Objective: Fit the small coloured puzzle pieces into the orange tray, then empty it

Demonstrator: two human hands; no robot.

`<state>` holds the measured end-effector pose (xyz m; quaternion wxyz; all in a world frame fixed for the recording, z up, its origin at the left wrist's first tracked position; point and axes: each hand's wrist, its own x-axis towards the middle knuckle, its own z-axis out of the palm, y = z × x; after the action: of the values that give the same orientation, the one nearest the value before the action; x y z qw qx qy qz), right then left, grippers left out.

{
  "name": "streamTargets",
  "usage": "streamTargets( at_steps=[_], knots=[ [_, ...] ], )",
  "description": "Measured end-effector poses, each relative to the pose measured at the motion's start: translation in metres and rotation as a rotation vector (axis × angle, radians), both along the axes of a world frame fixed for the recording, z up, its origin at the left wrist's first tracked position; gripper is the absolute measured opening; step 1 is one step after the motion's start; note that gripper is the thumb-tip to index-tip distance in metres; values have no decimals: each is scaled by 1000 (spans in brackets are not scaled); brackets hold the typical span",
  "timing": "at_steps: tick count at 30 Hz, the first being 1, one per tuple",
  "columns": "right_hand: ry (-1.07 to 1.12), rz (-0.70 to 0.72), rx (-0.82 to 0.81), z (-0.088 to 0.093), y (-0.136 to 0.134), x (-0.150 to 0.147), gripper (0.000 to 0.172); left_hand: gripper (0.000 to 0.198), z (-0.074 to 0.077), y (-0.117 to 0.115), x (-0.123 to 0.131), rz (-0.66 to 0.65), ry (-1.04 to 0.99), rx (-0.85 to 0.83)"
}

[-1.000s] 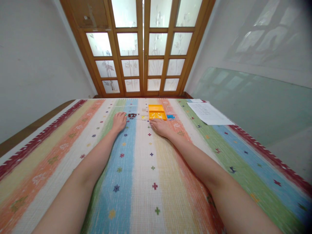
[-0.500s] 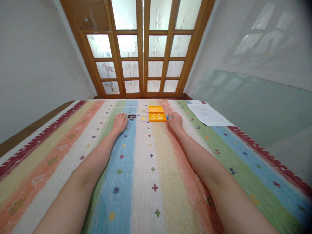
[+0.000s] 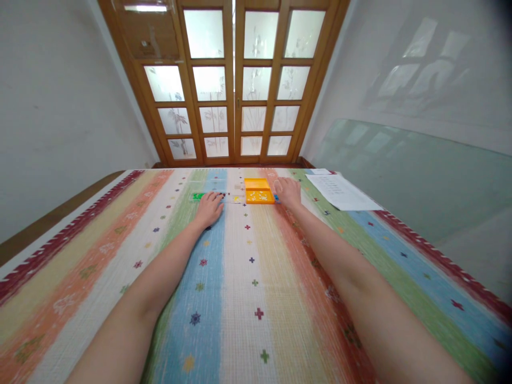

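Observation:
My left hand (image 3: 210,209) rests low over a patch of small dark red pieces (image 3: 222,195), fingers a little apart and partly covering them. Small green pieces (image 3: 198,197) show just left of that hand. An open orange case (image 3: 256,183) lies between my hands, with several small white pieces (image 3: 259,196) in its near half. Just right of the case is my right hand (image 3: 288,192), its thumb and fingers curled together; anything between them is too small to make out. Blue pieces (image 3: 276,198) sit beneath its fingertips. Small yellow pieces (image 3: 237,199) lie left of the case.
A striped, patterned cloth (image 3: 236,298) covers the table. Printed white sheets (image 3: 342,192) lie toward the far right edge. Beyond the table stand wooden doors with frosted panes (image 3: 236,106), and a glass panel (image 3: 420,176) leans at the right wall.
My left hand has moved right, from the green pieces onto the dark red ones, uncovering the green. My right hand has shifted slightly, and its fingers sit higher off the blue pieces. The view has tilted slightly.

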<state>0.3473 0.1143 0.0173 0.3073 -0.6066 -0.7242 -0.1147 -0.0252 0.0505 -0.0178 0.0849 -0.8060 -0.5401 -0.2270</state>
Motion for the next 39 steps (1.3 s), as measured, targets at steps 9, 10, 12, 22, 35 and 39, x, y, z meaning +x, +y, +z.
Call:
streamTargets(
  at_steps=[9,10,12,22,35,39],
  knots=[
    [-107,44,-236,-8,-47,7,47,47,2,-4,7,-57,-31,-36],
    [-118,60,-250,-10,-50,8,46,46,3,-6,11,-73,-28,-40],
    [-157,88,-256,-13,-53,9,43,47,6,-10,23,-118,-16,-48],
    [-292,181,-266,-27,-57,17,50,50,7,-22,82,-286,82,-112],
    [-105,131,-360,7,-28,15,37,47,5,-16,97,-220,56,-96],
    [28,-3,-360,12,5,4,38,47,6,-16,96,-222,49,-99]
  ],
)
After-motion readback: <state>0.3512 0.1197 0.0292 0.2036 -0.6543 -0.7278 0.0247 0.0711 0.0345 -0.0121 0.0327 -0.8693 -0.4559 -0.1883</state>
